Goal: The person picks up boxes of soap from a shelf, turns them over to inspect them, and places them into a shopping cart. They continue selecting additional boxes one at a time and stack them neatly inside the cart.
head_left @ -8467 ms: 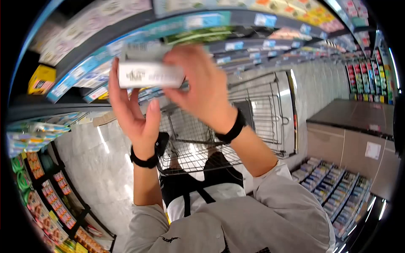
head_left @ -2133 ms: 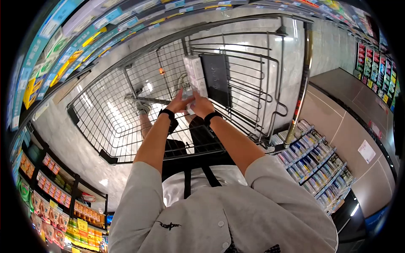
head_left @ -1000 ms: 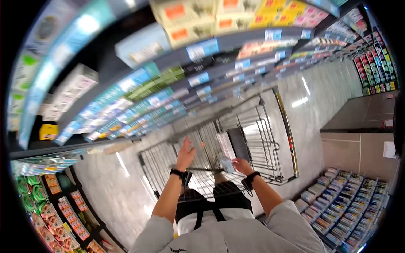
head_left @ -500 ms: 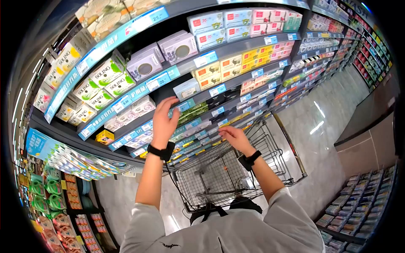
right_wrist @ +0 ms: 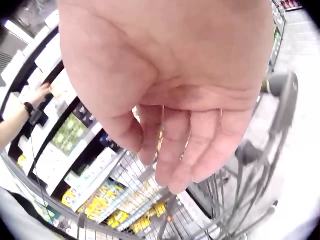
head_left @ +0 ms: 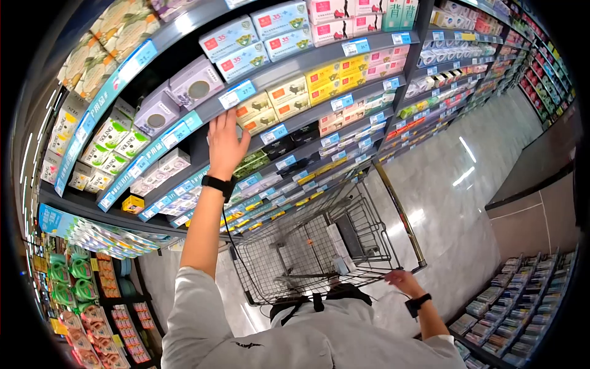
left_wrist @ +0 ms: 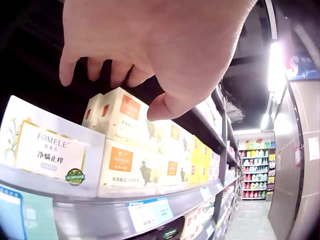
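My left hand [head_left: 227, 144] reaches into the shelf at the left end of a row of cream boxes [head_left: 289, 98]. In the left wrist view its fingers hang bent over a cream box [left_wrist: 122, 117], the thumb beside the front; contact is unclear. A pale FOMELE box [left_wrist: 50, 145] stands to the left. My right hand [head_left: 405, 281] hovers by the cart's near right corner, holding nothing, and its fingers [right_wrist: 197, 145] droop loosely in the right wrist view. White boxes [head_left: 339, 241] and a smaller pale box [head_left: 344, 265] lie in the wire cart [head_left: 289, 270].
Purple boxes [head_left: 195, 83] and blue-white boxes [head_left: 279, 21] fill the shelf above. A priced shelf edge [head_left: 264, 89] runs past my left hand. A rack of small packages [head_left: 522, 307] stands at lower right, near a tiled counter [head_left: 531, 221]. Floor [head_left: 455, 203] shows beyond the cart.
Both hands have left the small pale box, which now lies in the cart. My left hand has risen to the shelf; my right hand has moved down and right, away from the cart's middle.
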